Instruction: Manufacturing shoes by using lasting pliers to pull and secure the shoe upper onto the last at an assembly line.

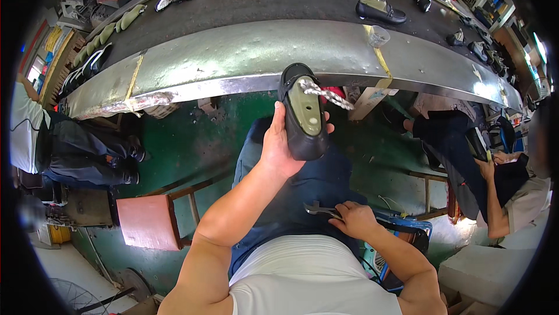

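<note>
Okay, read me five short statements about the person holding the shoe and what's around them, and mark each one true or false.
1. The left grip holds a black shoe. True.
2. The right grip is empty. False: it holds a metal tool.
3. A braided cord extends from the green last in the shoe. True.
4. The pink-topped stool stands to the person's right. False: it is to the left.
5. A clear cup sits on the metal ledge. True.

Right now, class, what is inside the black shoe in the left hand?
A green shoe last with a dark hole in its top sits inside the black shoe; a braided cord crosses its far end. What lies beneath the last is hidden.
</note>
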